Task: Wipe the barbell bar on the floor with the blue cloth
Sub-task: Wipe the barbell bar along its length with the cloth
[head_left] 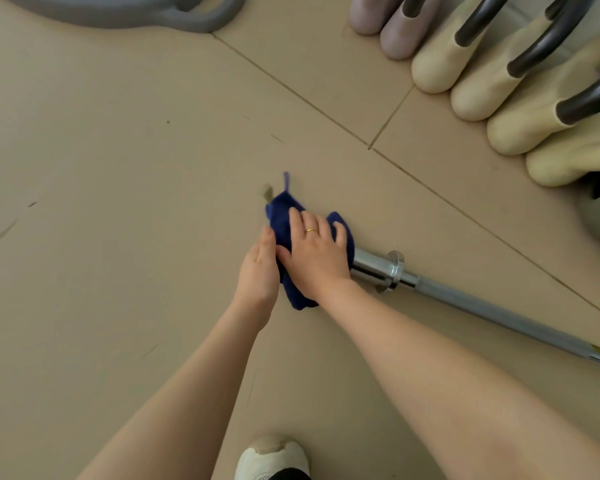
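Head view. Barbell bar [482, 306]: grey shaft, polished chrome sleeve and collar, lying on tan floor [118, 202], running toward lower right. Blue cloth [281, 220]: dark, bunched over sleeve end. Right hand [317, 252] clasps cloth around sleeve; left hand [260, 271] presses cloth's near side, fingers extended.

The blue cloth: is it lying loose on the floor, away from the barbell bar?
No. The blue cloth is wrapped over the end of the barbell bar, with the right hand pressing on top.
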The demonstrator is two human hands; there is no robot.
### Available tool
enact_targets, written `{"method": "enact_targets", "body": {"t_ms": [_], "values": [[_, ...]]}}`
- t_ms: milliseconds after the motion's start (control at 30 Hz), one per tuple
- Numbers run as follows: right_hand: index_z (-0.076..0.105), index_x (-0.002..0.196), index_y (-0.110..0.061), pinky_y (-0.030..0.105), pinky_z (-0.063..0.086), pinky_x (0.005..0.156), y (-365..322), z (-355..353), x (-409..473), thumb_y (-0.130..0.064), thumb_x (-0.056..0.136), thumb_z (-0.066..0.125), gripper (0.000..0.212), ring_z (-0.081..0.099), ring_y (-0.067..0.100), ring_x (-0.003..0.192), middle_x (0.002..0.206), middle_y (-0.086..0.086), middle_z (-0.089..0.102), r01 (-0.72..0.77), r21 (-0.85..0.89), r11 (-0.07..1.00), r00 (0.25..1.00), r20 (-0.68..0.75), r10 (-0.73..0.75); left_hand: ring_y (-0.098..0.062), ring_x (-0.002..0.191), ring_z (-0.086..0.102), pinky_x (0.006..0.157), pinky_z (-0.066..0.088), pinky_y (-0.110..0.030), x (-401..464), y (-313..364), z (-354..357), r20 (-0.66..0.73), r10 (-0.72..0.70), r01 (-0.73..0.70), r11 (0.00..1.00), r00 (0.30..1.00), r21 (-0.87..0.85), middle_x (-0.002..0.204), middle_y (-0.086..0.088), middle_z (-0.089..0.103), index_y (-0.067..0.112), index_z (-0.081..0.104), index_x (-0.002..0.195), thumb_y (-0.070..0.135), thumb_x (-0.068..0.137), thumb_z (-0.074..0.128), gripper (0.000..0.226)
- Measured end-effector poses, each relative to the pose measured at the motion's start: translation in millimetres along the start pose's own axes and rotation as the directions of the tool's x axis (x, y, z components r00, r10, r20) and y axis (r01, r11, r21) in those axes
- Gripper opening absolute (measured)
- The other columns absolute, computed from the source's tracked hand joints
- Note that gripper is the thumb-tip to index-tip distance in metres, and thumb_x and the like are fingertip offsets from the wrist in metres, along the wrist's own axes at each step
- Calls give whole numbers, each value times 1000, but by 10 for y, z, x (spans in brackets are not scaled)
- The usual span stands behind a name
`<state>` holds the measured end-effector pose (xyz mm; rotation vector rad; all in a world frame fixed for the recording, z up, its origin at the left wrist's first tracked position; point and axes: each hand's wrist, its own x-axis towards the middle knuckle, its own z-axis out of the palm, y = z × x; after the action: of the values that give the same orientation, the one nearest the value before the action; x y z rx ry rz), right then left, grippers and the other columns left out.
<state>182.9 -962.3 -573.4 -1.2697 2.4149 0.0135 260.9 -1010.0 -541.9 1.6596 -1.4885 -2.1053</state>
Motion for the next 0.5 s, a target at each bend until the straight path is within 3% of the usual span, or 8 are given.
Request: {"method": "enact_targets", "body": {"t_ms": [67, 133, 233, 267, 333, 400, 500], "values": [[28, 141, -18, 41, 31, 102, 163, -46, 93, -55, 93, 31, 61, 42, 25, 126, 138, 5, 46, 43, 24, 999, 998, 36, -43, 14, 74, 47, 47, 34, 8, -16, 51, 21, 10, 6, -6, 1000, 1000, 19, 82, 22, 54, 26, 55, 105, 38, 102, 21, 36], [44, 126, -15, 39, 40, 89, 386, -113, 102, -56, 93, 29, 54, 53, 29, 112, 124, 9, 58, -56, 65, 996, 994, 94, 50, 19, 69, 41, 47, 32, 10, -50, 114, 52, 19, 14, -15, 999, 1000, 38, 79, 28, 48, 30, 51, 100, 38, 102, 19, 34], [55, 104, -10, 37, 44, 79, 658, -172, -29, -53, 95, 25, 53, 60, 32, 99, 109, 12, 65, -259, 49, 965, 965, 62, 256, 12, 79, 46, 70, 32, 0, -71, 174, 82, 29, 28, -31, 996, 999, 80, 92, 22, 50, 22, 55, 115, 39, 102, 18, 42], [56, 103, -9, 38, 43, 80, 699, -159, -88, -51, 96, 25, 52, 60, 32, 98, 108, 12, 66, -272, 2, 962, 962, 15, 271, 6, 91, 44, 82, 30, -8, -72, 192, 79, 32, 29, -32, 995, 999, 91, 105, 18, 50, 20, 52, 124, 40, 101, 19, 45], [54, 106, -8, 41, 41, 90, 654, -44, -222, -49, 94, 35, 46, 58, 32, 101, 107, 13, 65, -279, -90, 956, 959, -73, 273, 2, 105, 34, 90, 24, -18, -72, 222, 65, 44, 15, -20, 993, 999, 119, 121, 12, 44, 19, 44, 135, 43, 100, 21, 48], [50, 121, -6, 46, 37, 102, 481, 147, -379, -49, 85, 51, 56, 56, 34, 109, 116, 15, 62, -296, -162, 941, 953, -113, 281, 0, 104, 32, 89, 22, -19, -71, 219, 55, 57, 17, -25, 990, 998, 138, 116, 12, 42, 17, 44, 136, 41, 101, 22, 48], [33, 137, -9, 49, 33, 106, 350, 316, -444, -51, 77, 56, 77, 52, 32, 122, 133, 16, 54, -238, -265, 935, 965, -178, 195, -2, 106, 36, 89, 28, -16, -59, 182, 8, 51, 20, -29, 983, 999, 180, 107, 18, 45, 21, 53, 124, 33, 102, 24, 38]]}}
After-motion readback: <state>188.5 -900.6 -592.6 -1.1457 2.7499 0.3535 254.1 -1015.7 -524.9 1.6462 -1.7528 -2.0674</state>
